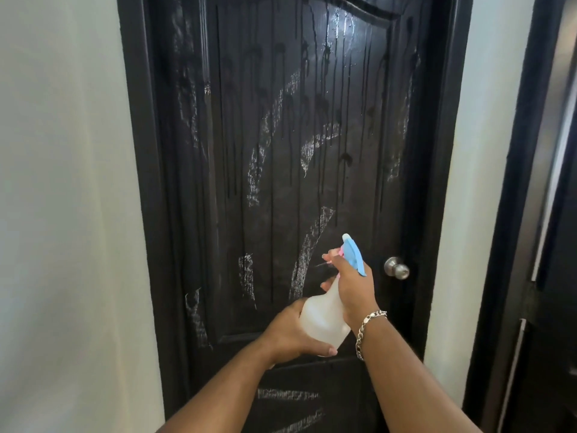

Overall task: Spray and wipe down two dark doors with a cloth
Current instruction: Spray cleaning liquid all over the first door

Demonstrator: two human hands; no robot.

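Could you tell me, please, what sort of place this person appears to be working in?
Most likely indoors in a home, perhaps a hallway. A dark panelled door with a round metal knob sits between plain pale walls, and a second dark door stands close by on the right.

Both hands (324, 314) hold a spray bottle (324, 320) before the wet dark door (281, 182).

Ahead: we face the door (281, 182), its knob (397, 268) at right.
Before it: our spray bottle (324, 320).
Far right: a second door (549, 276).
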